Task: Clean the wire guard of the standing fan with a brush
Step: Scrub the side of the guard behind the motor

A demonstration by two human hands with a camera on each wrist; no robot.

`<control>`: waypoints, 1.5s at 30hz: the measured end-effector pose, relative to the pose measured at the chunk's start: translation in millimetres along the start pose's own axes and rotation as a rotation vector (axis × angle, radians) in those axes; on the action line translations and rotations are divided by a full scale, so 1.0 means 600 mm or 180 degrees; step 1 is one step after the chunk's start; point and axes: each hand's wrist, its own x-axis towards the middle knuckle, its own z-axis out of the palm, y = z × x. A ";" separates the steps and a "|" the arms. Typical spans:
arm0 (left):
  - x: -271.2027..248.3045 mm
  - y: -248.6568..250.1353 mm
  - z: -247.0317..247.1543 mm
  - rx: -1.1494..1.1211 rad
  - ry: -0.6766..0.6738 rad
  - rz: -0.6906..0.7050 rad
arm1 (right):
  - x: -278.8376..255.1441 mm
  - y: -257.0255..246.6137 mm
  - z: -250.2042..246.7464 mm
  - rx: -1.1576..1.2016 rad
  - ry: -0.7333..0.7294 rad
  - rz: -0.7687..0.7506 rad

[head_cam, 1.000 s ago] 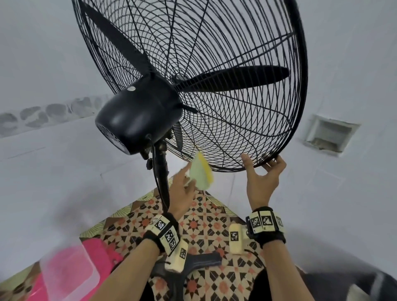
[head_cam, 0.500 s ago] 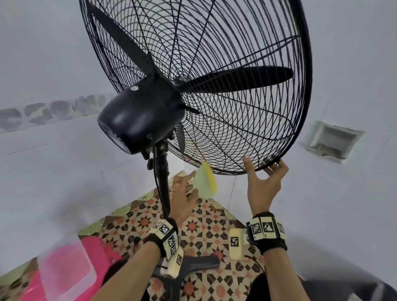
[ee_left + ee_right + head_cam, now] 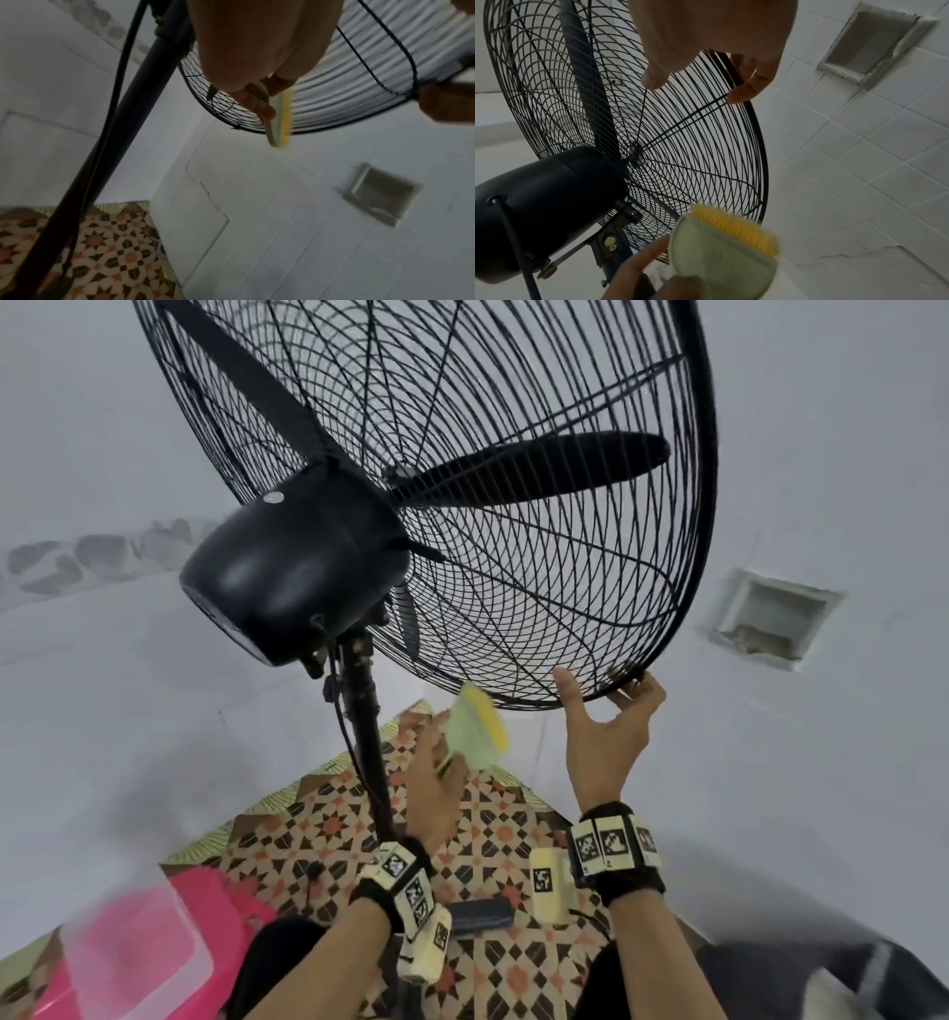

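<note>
Pink tub (image 3: 128,963): on the patterned floor at 7 o'clock of the head view, well apart from the work.
Standing fan (image 3: 292,588): black motor housing on a pole, left of centre.
Left hand (image 3: 436,793): fingers curled round the brush (image 3: 475,737), green back toward the camera, yellow bristles up, just under the guard's lower edge at 6 o'clock; contact cannot be told through the blur.
Wire guard (image 3: 539,588): fills the upper middle, tilted; thin wires, likely springy and easily bent, while the thick outer rim is the stiff place to hold.
Right hand (image 3: 606,731): fingertips hooked on the rim at 5 o'clock, thumb straight against the wires.
Brush handling: light, rigid plastic, probably best held by its back.
</note>
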 end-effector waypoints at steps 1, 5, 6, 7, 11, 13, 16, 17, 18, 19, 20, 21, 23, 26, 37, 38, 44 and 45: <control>0.005 0.002 -0.002 -0.0004 0.0180 -0.0061 | -0.001 0.001 -0.001 -0.0003 0.0007 -0.0007; 0.022 0.014 -0.001 -0.0047 0.0449 -0.0037 | -0.002 -0.001 0.004 0.0087 0.0048 -0.0002; 0.020 0.015 0.004 0.0026 0.0328 -0.0062 | -0.002 -0.003 0.004 0.0094 0.0056 -0.0002; 0.016 0.015 0.009 0.0130 0.0184 -0.0093 | -0.001 -0.004 0.005 0.0097 0.0061 -0.0019; -0.002 0.008 0.006 0.0300 0.0009 -0.0013 | -0.001 -0.007 0.002 0.0096 0.0042 -0.0035; 0.004 0.014 -0.002 0.0059 0.0355 -0.0138 | -0.004 -0.007 0.001 0.0082 0.0039 0.0005; 0.024 0.022 0.001 -0.0080 0.0723 -0.0185 | -0.008 -0.010 0.006 0.0147 0.0094 0.0078; 0.025 0.027 0.004 -0.0041 0.0656 -0.0178 | -0.008 -0.012 0.008 0.0180 0.0102 0.0102; 0.023 0.028 0.010 0.0012 0.0552 -0.0172 | -0.007 -0.013 0.008 0.0201 0.0111 0.0115; 0.019 0.023 0.017 0.0062 0.0458 -0.0195 | -0.006 -0.013 0.009 0.0212 0.0112 0.0115; 0.015 0.014 0.023 0.0129 0.0395 -0.0268 | -0.005 -0.013 0.009 0.0214 0.0114 0.0113; 0.010 0.004 0.029 0.0147 0.0406 -0.0380 | -0.004 -0.013 0.008 0.0209 0.0105 0.0115; 0.008 -0.010 0.040 0.0162 0.0485 -0.0635 | -0.006 -0.013 0.008 0.0214 0.0078 0.0124; 0.026 -0.031 0.068 0.0211 0.0284 -0.1025 | -0.011 -0.011 0.007 0.0234 0.0073 0.0170; 0.037 -0.012 0.103 -0.1116 0.0219 -0.2161 | 0.004 0.000 0.000 0.0120 0.0007 0.0101; 0.025 -0.015 0.096 -0.1179 0.0293 -0.2079 | 0.006 0.002 0.000 0.0133 0.0019 0.0101; 0.005 -0.040 0.092 -0.0995 0.0138 -0.1904 | 0.001 0.005 0.003 0.0163 0.0054 0.0108; 0.011 -0.032 0.097 -0.1000 0.0071 -0.1955 | 0.001 0.005 0.004 0.0152 0.0048 0.0111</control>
